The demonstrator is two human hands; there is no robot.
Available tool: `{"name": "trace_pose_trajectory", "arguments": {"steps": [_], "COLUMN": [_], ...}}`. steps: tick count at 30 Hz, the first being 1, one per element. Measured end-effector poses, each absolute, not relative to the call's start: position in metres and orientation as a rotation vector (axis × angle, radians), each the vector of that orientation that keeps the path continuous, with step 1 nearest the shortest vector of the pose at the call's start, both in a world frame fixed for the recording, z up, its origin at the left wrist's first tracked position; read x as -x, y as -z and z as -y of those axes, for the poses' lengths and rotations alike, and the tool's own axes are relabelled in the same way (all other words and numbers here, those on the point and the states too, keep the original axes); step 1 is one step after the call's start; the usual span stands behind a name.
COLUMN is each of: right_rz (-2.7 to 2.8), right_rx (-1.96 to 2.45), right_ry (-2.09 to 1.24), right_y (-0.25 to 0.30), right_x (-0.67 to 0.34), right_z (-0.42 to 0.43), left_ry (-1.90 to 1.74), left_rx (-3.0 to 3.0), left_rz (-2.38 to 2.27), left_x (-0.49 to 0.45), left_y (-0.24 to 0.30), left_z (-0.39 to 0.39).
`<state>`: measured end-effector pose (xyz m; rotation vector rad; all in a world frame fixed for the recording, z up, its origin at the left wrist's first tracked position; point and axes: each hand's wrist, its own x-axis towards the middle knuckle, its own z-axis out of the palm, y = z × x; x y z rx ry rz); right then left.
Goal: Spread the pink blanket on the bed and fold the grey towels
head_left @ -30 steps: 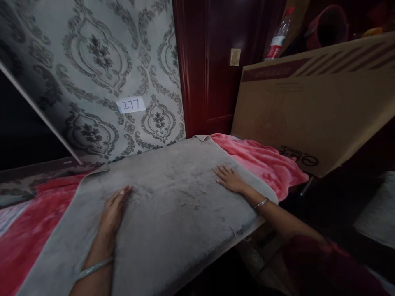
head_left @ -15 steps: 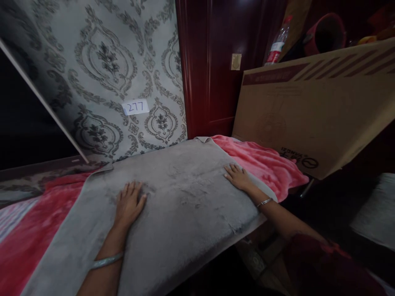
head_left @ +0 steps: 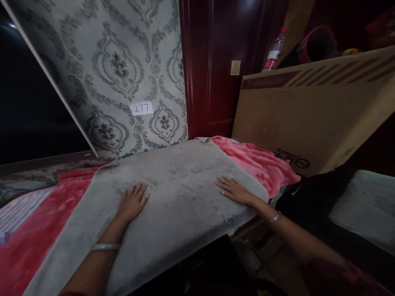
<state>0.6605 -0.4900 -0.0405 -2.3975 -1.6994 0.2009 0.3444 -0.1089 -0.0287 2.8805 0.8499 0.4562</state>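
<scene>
A grey plush towel lies spread flat over a pink-red blanket on a raised surface. My left hand rests palm down on the towel's left-middle part, fingers apart. Flat on the towel near its right edge lies my right hand, fingers stretched out, close to the pink blanket. Both wrists wear a thin bangle. Neither hand holds anything.
Patterned grey wallpaper with a white label reading 277 stands behind. A dark red door frame is at the back middle. A big cardboard box leans at the right, with a plastic bottle behind it. A grey cloth lies at far right.
My left hand slid up and right across the towel, then settled. My right hand moved out toward the towel's edge, then came back a little nearer. The view shifted slightly left.
</scene>
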Motion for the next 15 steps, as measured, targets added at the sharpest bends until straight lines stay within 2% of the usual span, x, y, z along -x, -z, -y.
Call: {"name": "trace_pose_trajectory", "arguments": {"steps": [5, 11, 15], "right_rz": [1.703, 1.6, 1.476], "right_rx": [2.376, 2.404, 2.488], "right_ry": [-0.196, -0.185, 0.021], "right_y": [0.042, 0.061, 0.09], "right_x": [-0.649, -0.665, -0.709], "right_z": [0.505, 0.508, 0.502], "left_ry": [-0.412, -0.301, -0.355], "left_rx": [-2.851, -2.734, -2.573], "left_rz": [-1.015, -1.446, -1.687], "left_x": [-0.299, -0.223, -0.191], "left_y": [0.025, 0.01, 0.004], "left_z": [0.106, 0.098, 0.09]}}
